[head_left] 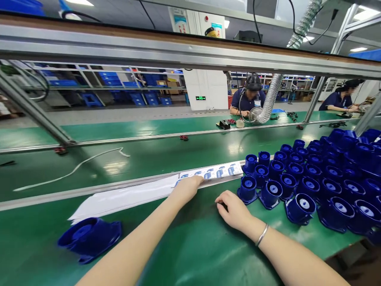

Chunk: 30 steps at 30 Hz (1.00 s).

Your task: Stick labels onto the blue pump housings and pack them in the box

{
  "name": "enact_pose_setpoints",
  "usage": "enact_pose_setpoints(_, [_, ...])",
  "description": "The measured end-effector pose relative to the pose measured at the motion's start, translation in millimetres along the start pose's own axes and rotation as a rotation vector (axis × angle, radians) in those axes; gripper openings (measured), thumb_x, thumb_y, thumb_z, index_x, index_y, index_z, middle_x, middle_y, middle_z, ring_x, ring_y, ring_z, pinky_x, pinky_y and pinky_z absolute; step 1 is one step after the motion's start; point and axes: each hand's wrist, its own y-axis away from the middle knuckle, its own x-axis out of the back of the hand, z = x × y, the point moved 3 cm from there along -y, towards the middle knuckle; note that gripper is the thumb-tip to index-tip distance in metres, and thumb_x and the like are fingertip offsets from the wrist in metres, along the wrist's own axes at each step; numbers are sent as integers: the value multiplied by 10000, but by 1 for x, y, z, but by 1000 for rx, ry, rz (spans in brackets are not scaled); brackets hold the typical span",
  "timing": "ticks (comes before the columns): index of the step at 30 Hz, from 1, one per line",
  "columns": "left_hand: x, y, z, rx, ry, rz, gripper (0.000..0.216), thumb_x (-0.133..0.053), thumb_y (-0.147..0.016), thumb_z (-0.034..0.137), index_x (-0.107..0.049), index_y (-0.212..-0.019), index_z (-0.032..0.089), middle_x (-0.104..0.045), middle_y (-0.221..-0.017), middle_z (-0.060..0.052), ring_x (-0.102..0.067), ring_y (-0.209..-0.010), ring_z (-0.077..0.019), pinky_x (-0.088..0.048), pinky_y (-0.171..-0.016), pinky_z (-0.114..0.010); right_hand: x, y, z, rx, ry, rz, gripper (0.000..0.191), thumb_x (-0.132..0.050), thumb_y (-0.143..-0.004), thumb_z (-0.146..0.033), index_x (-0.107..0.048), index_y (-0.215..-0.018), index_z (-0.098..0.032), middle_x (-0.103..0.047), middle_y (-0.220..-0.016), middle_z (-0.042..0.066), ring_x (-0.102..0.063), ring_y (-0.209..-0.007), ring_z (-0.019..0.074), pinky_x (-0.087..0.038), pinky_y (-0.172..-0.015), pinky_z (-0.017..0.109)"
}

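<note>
Head view: printed label strip, white with blue marks, lies flat on the green counter, ahead of both hands. Long axis runs near-left to far-right, slanting across the front of the person. Its left end meets white sheets that carry the same line on to the near left; can't tell if strip and sheets are one piece, join is partly behind the left hand.

Key relation: left hand is the nearer one, on the strip's left part, fingers pointing along the axis. Fingertips hidden, so can't tell pinch vs. just resting. Right hand sits on the near side of the strip's right half, apart from it. Loosely curled, narrow gap between thumb and fingers, nothing seen in it. Metal bracelet on that wrist.

Further out: strip's far-right end points at a packed group of blue housings, just beside the closest ones; right hand is also near their front-left edge. Lone blue housing sits near-left, below the sheets, left of the left forearm. White cord lies beyond the sheets, past the rail.
</note>
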Motion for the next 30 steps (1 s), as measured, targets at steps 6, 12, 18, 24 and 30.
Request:
enact_pose_setpoints(6, [15, 9, 11, 104, -104, 162, 243, -476, -964, 191, -689, -873, 118, -723, -827, -125, -700, -731, -237, -551, -679, -370, 3, -1, 1, -59, -118, -1, 149, -570, -861, -100, -652, -922, -208, -627, -962, 60, -609, -919, 219, -500, -902, 408])
enact_pose_setpoints(12, [61, 83, 25, 126, -126, 540, 319, -429, -994, 272, -684, -1176, 212, -736, -1214, -120, -707, -1088, -309, -556, -906, -438, 0, -7, 0, -232, -432, 53, 295, -453, -995, -431, -631, -1045, -201, -654, -990, 86, -675, -910, 214, -537, -900, 409])
enact_pose_setpoints(18, [15, 172, 56, -163, 40, 443, 265, -533, -946, 283, -759, -1084, 273, -770, -1144, -79, -757, -966, -291, -614, -863, -412, 12, -13, 3, -463, -751, -104, 829, -136, -924, -791, -634, -1081, -147, -730, -933, 137, -726, -784, 240, -592, -672, 385])
enact_pose_setpoints(24, [4, 178, 76, -1, 288, 96, 381, -504, -960, 497, -733, -1156, 263, -659, -1365, -89, -684, -1155, -294, -570, -968, -422, 25, 2, 5, -551, -690, -438, 565, -670, -814, -657, -699, -1022, -132, -759, -1021, 146, -714, -708, 180, -557, -595, 273])
enact_pose_setpoints(30, [15, 164, 49, 232, 237, -14, 748, -705, -785, 506, -519, -1426, 169, -523, -1480, -176, -461, -1376, -379, -404, -1114, -539, 42, 11, -7, -376, -394, -694, 504, -768, -772, -474, -687, -1146, -147, -781, -952, 88, -721, -741, 177, -535, -595, 244])
